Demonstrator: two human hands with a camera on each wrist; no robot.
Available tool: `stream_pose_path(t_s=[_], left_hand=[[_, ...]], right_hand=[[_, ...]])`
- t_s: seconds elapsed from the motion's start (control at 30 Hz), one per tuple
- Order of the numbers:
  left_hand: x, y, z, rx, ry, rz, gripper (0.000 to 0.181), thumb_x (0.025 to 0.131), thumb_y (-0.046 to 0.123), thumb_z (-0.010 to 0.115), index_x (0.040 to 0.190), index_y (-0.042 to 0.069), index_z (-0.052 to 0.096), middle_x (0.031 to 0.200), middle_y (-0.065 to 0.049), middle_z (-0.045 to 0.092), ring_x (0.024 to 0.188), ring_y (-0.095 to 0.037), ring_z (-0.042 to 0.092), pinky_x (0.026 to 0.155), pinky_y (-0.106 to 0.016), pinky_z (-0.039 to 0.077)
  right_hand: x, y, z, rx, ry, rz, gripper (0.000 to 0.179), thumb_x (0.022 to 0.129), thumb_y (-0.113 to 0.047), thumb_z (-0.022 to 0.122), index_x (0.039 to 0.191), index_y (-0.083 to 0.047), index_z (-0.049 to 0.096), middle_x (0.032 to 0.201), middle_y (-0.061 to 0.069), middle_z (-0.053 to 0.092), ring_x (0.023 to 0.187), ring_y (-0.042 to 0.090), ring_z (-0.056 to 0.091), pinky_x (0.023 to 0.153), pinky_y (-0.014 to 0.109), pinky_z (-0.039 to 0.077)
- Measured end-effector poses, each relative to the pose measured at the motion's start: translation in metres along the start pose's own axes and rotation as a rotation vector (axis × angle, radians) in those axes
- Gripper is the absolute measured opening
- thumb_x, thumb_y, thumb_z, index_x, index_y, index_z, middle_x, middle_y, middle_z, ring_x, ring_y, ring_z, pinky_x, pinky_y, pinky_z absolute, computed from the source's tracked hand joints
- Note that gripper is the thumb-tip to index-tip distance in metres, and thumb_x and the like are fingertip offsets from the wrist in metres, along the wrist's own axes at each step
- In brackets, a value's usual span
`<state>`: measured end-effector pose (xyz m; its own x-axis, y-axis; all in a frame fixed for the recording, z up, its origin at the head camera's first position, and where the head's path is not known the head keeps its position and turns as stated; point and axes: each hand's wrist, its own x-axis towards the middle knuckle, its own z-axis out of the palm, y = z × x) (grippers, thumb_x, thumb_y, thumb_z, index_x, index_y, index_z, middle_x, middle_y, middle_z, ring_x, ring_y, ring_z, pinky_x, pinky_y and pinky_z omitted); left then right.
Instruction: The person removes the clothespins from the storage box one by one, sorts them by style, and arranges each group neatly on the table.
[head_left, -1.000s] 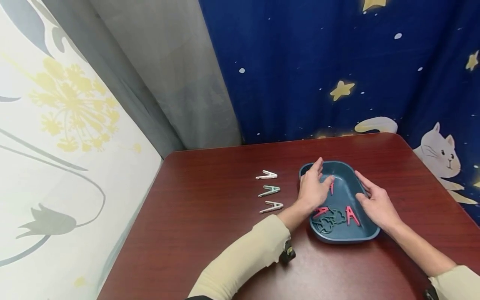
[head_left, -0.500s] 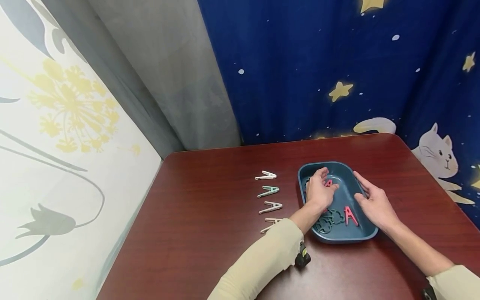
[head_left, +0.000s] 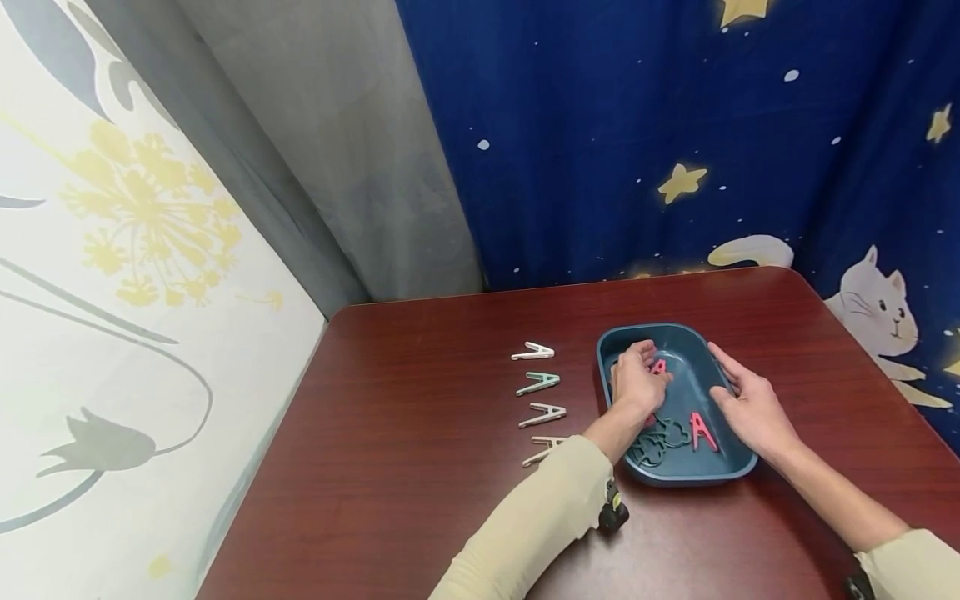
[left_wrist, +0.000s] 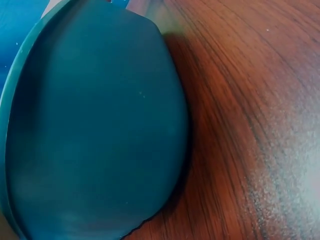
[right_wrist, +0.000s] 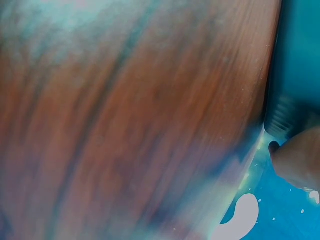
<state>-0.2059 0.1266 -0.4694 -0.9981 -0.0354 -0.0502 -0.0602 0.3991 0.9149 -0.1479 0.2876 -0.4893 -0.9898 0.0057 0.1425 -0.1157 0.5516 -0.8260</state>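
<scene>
Left hand (head_left: 636,385) has moved inward from the tray's (head_left: 678,481) left rim; one pink clip (head_left: 659,367) lies just right of its fingertips, grip indeterminable. Right hand (head_left: 753,408), farther away, holds the right rim.

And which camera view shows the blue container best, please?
The head view: the blue container shows most of its rim and inside there. The left wrist view shows only part, close up; the right wrist view, just a piece at the right edge.

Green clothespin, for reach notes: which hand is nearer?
Left. The left hand is inside the tray, right of the green clothespin; the right hand is farther off, at the tray's right side.
</scene>
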Motion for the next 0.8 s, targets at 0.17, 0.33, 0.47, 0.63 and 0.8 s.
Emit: stream_pose_path(t_s=[0.17,0.33,0.47,0.63,0.8], left_hand=[[-0.0004,0.0006,0.0009,0.054,0.007,-0.019,0.046,0.084,0.001,0.089,0.125,0.017,0.076,0.116,0.007,0.078,0.113,-0.007,0.069,0.099,-0.026,0.053],[-0.0011,0.0011,0.0013,0.109,-0.018,-0.029,0.041,0.087,0.000,0.085,0.123,0.017,0.077,0.115,0.009,0.078,0.113,-0.007,0.063,0.099,-0.028,0.051],[0.0000,0.0005,0.0026,0.176,-0.039,-0.015,0.041,0.087,-0.002,0.080,0.122,0.020,0.078,0.113,0.012,0.078,0.109,-0.006,0.057,0.098,-0.030,0.048],[0.0038,-0.0023,0.0045,0.294,-0.046,0.050,0.040,0.086,-0.002,0.079,0.117,0.022,0.081,0.105,0.016,0.078,0.108,-0.004,0.058,0.101,-0.027,0.044],[0.0073,-0.0071,0.0061,0.382,-0.047,0.127,0.031,0.090,0.003,0.076,0.113,0.024,0.083,0.100,0.018,0.078,0.107,-0.003,0.062,0.099,-0.025,0.046]], right_hand=[[-0.0008,-0.0006,-0.0008,-0.004,-0.014,0.018,0.067,0.109,-0.006,0.050,0.170,-0.012,0.022,0.158,0.035,0.040,0.135,0.057,0.051,0.088,0.006,0.042],[-0.0007,-0.0012,-0.0010,-0.003,-0.017,0.027,0.067,0.109,-0.007,0.049,0.170,-0.014,0.021,0.159,0.034,0.039,0.136,0.057,0.050,0.090,0.008,0.044],[-0.0004,-0.0009,-0.0009,-0.006,-0.014,0.029,0.067,0.109,-0.007,0.049,0.170,-0.013,0.022,0.159,0.035,0.039,0.136,0.057,0.050,0.089,0.007,0.042],[0.0001,-0.0003,-0.0002,-0.007,-0.014,0.037,0.067,0.109,-0.006,0.049,0.170,-0.013,0.022,0.159,0.035,0.040,0.135,0.057,0.051,0.089,0.008,0.044],[0.0008,0.0002,0.0003,0.001,-0.008,0.036,0.066,0.109,-0.006,0.049,0.169,-0.011,0.023,0.159,0.035,0.040,0.136,0.057,0.051,0.087,0.005,0.042]])
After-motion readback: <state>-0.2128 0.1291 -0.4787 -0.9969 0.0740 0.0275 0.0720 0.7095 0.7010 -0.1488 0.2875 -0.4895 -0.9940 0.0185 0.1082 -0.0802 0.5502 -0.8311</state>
